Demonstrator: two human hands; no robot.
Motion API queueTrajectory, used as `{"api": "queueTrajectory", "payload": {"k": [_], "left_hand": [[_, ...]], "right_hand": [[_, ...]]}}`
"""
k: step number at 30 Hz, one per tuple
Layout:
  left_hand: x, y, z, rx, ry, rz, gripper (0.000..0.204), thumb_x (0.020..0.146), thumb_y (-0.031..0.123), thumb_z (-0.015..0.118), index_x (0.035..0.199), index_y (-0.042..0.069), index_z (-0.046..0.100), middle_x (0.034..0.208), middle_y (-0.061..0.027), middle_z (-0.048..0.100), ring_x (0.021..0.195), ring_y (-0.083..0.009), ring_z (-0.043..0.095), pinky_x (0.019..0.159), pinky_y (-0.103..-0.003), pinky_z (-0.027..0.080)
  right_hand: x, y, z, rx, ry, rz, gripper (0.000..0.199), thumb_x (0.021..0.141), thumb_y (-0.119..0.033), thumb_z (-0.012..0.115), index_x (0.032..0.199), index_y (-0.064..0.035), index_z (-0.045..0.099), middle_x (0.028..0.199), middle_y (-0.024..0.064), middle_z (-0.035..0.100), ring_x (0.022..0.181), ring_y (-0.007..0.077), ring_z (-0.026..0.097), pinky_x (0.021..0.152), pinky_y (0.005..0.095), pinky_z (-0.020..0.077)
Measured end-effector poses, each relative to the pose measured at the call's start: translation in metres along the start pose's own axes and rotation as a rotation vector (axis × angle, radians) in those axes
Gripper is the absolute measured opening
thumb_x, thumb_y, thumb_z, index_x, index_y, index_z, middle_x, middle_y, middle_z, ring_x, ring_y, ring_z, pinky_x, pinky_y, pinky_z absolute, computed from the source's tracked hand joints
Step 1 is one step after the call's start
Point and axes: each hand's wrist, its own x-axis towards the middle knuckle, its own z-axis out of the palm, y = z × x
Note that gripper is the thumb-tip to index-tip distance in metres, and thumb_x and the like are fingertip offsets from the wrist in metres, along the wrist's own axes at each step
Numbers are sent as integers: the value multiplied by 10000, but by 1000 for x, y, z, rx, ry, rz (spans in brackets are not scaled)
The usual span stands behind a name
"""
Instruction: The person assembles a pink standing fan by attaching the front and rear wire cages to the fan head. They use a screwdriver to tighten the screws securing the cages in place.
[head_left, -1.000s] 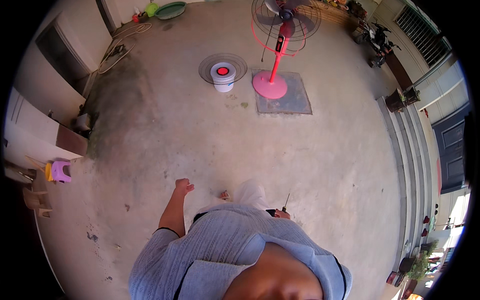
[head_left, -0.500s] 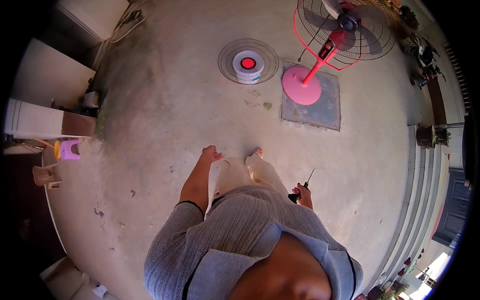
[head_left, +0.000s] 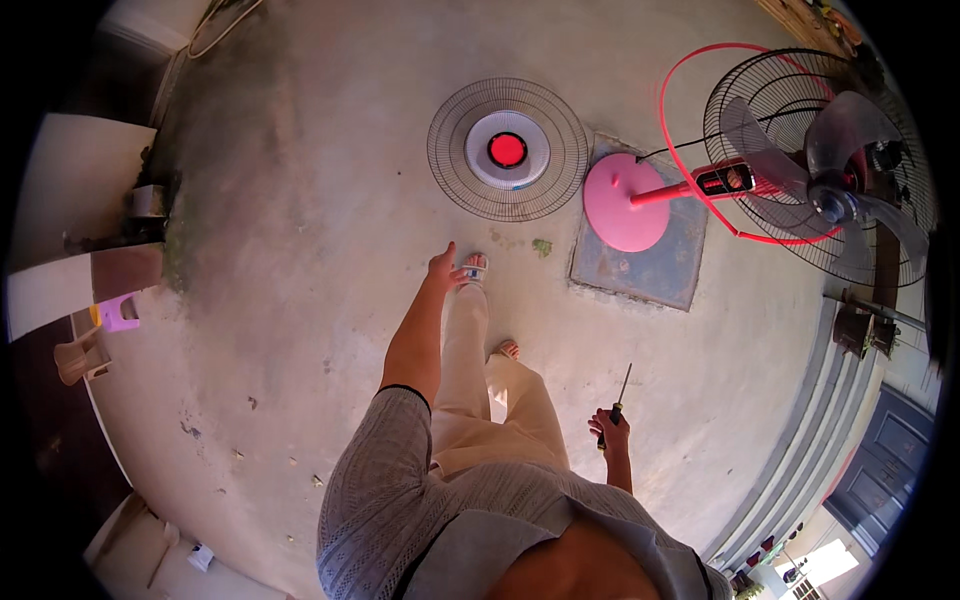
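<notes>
My right hand [head_left: 612,430] is closed around the dark handle of a screwdriver [head_left: 617,398], whose thin shaft points up and away. My left hand [head_left: 441,265] swings forward at the end of a straight arm, holding nothing, fingers loosely curled. Ahead on the concrete lies a detached round fan grille [head_left: 507,150] with a white hub and red centre. To its right stands a pink pedestal fan [head_left: 800,170] with grey blades, a dark wire cage, and a round pink base [head_left: 624,200] on a grey slab [head_left: 640,250]. A loose pink rim ring [head_left: 690,130] hangs around the fan's neck.
My legs in light trousers and sandals step over the concrete floor [head_left: 300,250]. A small purple stool [head_left: 121,312] and a beige plastic chair [head_left: 78,360] stand at the left by a wall. Steps [head_left: 800,460] and a blue door [head_left: 885,465] lie to the right.
I have walked closer to the fan and the grille on the floor, which now appear larger. My left arm has swung forward; the screwdriver stays in my right hand.
</notes>
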Motion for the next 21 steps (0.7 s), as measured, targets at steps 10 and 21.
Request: {"api": "queueTrajectory", "payload": {"k": [10, 21], "left_hand": [[174, 66, 66, 36, 148, -52, 915, 750, 456, 754, 1423, 85, 258, 1434, -200, 226, 1164, -438, 420, 887, -612, 423], [219, 74, 68, -249, -95, -95, 239, 870, -30, 487, 1083, 74, 520, 921, -117, 599, 800, -230, 609, 717, -387, 531]], "right_hand": [[37, -55, 68, -205, 41, 147, 211, 826, -162, 695, 944, -25, 586, 815, 85, 658, 718, 188, 673, 609, 297, 541], [46, -90, 126, -257, 1, 106, 164, 839, -140, 662, 936, -19, 607, 823, 76, 664, 735, 173, 674, 623, 285, 529]]}}
